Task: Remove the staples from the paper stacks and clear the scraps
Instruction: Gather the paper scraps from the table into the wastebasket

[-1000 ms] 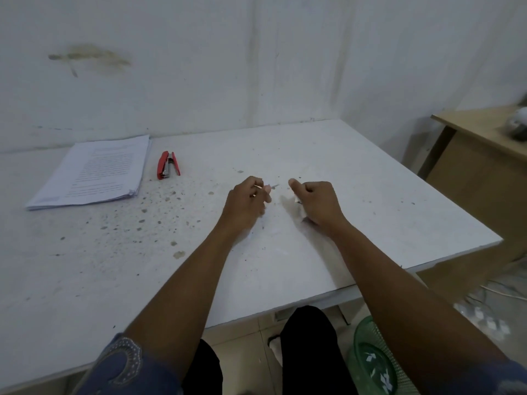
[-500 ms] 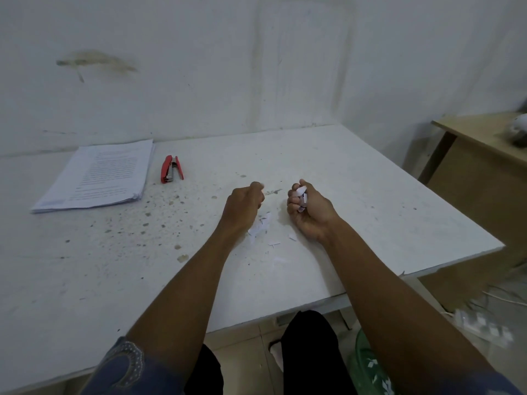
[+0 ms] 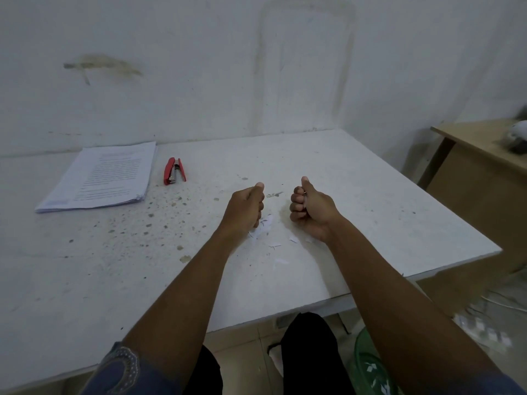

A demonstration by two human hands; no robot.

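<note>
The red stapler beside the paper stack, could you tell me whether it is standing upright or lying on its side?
On its side. The red stapler shows its metal magazine between the two red halves, resting flat on the table.

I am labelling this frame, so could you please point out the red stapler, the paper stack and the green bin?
red stapler (image 3: 174, 170), head view, top arm.
paper stack (image 3: 99, 175), head view, top sheet.
green bin (image 3: 368, 369), head view, inside wall.

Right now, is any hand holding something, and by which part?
Both the left hand and the right hand are closed into fists. What is inside them, if anything, cannot be told.
</note>
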